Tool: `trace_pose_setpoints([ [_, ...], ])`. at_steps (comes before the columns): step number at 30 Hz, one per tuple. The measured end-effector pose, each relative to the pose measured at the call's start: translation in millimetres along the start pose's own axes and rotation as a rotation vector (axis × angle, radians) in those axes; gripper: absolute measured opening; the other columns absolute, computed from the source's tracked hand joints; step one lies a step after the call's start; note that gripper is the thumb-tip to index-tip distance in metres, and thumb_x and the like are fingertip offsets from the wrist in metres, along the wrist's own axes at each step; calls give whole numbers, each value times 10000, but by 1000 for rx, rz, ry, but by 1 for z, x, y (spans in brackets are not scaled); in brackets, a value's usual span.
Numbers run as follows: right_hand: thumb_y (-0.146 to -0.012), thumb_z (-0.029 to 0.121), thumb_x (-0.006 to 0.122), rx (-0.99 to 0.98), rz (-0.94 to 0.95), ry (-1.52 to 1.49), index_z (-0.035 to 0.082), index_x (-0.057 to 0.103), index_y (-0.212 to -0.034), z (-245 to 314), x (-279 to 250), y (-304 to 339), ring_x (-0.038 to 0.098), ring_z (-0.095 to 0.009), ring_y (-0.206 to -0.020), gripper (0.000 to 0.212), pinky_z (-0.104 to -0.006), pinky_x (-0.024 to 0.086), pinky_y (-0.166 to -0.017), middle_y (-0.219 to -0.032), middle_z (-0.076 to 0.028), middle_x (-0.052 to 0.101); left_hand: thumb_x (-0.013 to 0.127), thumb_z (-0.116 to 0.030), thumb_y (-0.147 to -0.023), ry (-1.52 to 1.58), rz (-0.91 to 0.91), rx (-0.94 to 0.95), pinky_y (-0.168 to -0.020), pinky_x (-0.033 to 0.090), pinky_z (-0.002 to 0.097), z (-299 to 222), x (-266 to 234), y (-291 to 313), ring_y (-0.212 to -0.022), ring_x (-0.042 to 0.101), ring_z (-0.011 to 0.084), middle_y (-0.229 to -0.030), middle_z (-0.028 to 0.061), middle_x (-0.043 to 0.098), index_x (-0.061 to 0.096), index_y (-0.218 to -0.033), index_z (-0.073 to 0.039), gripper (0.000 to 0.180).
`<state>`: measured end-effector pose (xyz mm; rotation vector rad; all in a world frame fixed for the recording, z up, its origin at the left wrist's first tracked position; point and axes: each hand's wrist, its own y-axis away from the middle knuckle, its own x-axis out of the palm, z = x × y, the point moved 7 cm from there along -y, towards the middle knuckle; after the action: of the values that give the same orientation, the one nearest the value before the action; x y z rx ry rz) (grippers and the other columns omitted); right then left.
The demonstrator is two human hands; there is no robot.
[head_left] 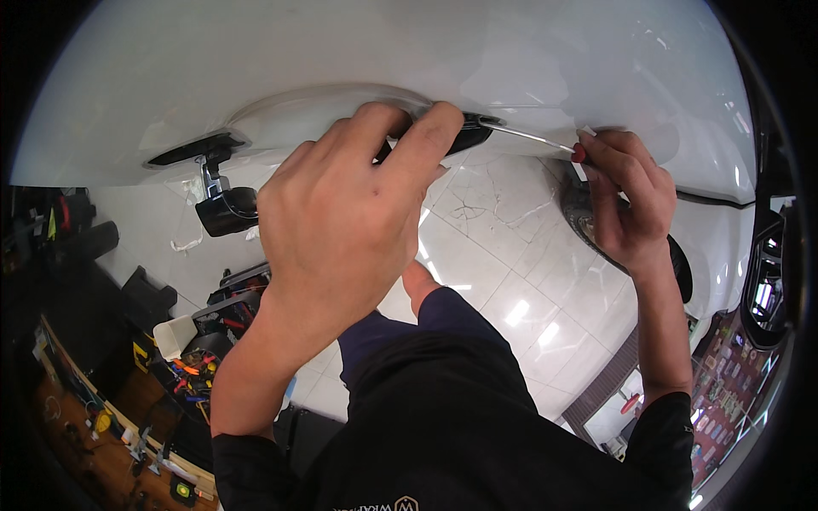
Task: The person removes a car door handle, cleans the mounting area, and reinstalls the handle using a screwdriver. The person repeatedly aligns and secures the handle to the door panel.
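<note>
A white car body panel (pixel 511 51) spans the top of the view, with a curved recess in it. My left hand (pixel 341 187) is closed around a black handle part (pixel 471 136) at that recess, its fingers over the panel's edge and its thumb below; much of the part is hidden behind the hand. My right hand (pixel 630 183) pinches a slim screwdriver (pixel 532 136) with a bright metal shaft and a red end at the fingers. The shaft's tip reaches the right end of the black part. Left of my left hand, a black block (pixel 226 213) hangs on a metal bracket below a dark opening (pixel 192 152).
A tool tray (pixel 192 370) with many coloured hand tools stands at lower left, near a wooden bench (pixel 77 434). A car wheel (pixel 584 213) shows behind my right hand. Pale tiles (pixel 503 255) cover the floor. Dark cases (pixel 302 434) lie by my left elbow.
</note>
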<state>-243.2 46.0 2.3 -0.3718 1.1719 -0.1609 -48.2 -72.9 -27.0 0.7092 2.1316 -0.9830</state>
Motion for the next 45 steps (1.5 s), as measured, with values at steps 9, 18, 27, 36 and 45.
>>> trace_pose_setpoints([
  [9,-756,-147,700,-13,25,51,-37,699,-1076,-6,-3,1,724,-287,-783,339,-332,575,-648,-961,-147,698,843,-97,-760,-16,11,2,-647,513,356,3,1,-3,-745,673,267,-943,46,705,735,-1138,-138,395],
  [18,-815,-126,663,32,4,-138,-39,673,-1094,2,-12,2,687,-281,-814,292,-340,548,-699,-952,-168,684,848,-119,-769,-19,40,-46,-672,516,353,1,-6,0,-772,672,272,-970,41,704,735,-1141,-150,389],
  [27,-940,26,616,521,-160,-721,-27,654,-1163,104,46,18,648,-237,-910,232,-327,511,-778,-1008,-155,643,722,-94,-949,594,-3,-248,-956,515,379,-24,-69,35,-1062,683,325,-1197,195,687,712,-1188,11,261],
  [36,-990,121,651,895,-389,-489,-54,726,-1197,81,57,-13,694,-126,-816,281,-276,579,-635,-963,-96,732,388,-389,-1151,1076,-79,-609,-872,489,289,36,-79,132,-1011,650,168,-1136,139,749,726,-1096,36,545],
  [45,-903,172,754,1014,-278,-77,-39,791,-909,65,41,-41,725,-180,-607,214,-328,538,-565,-722,-117,735,523,-257,-1106,1063,173,-592,-654,410,259,86,-111,204,-748,552,76,-912,49,695,728,-1080,8,336],
])
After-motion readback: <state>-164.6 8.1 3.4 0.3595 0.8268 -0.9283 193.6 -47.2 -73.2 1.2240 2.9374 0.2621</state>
